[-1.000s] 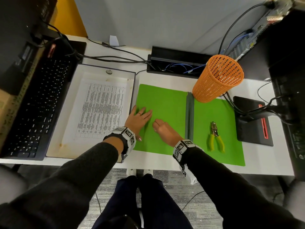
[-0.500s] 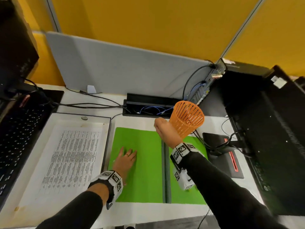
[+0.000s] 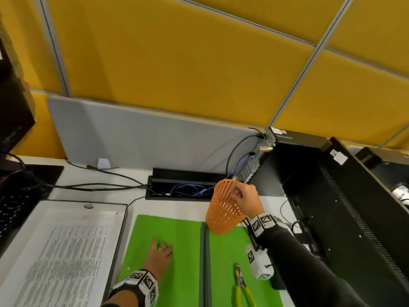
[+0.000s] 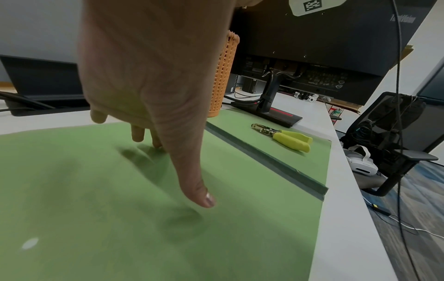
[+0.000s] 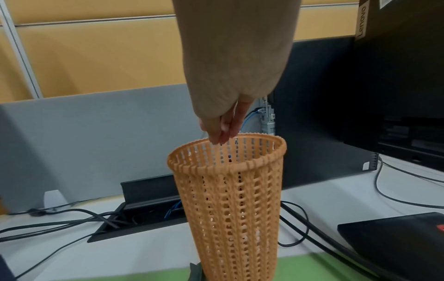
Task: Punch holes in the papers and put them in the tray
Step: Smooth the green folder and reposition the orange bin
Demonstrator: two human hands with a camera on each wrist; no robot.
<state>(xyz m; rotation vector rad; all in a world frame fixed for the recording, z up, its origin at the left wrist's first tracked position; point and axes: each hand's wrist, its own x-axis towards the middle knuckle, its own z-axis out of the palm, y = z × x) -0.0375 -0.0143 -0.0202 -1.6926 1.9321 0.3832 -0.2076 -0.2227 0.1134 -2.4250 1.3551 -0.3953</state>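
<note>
Head view: our right hand is up at the rim of the orange mesh basket, which stands at the far edge of the green mat. From the right wrist view, the fingertips are bunched together, pointing down just over the basket mouth. Whether they pinch anything we cannot tell; nothing shows between them. We'd guess we're dropping punch scraps, but that's a guess.

Our left hand lies flat on the left half of the mat, fingers straight and spread, holding nothing. Left wrist view confirms it: thumb extended, fingertips on the mat.

Papers: a printed sheet lies in the white tray, left of the mat. No loose sheet on the mat that we can see. The hole punch, yellow handles, lies on the right half of the mat, untouched, well apart from both hands.

Step in hand, by our read: cleanup between sheets, or close-out. Can't tell from here whether more papers wait.

Next move needs:
- right hand clear of the basket without tipping it; it's tall and light
- if another sheet exists, bring it to the mat, then pick up the punch with the right hand
</note>
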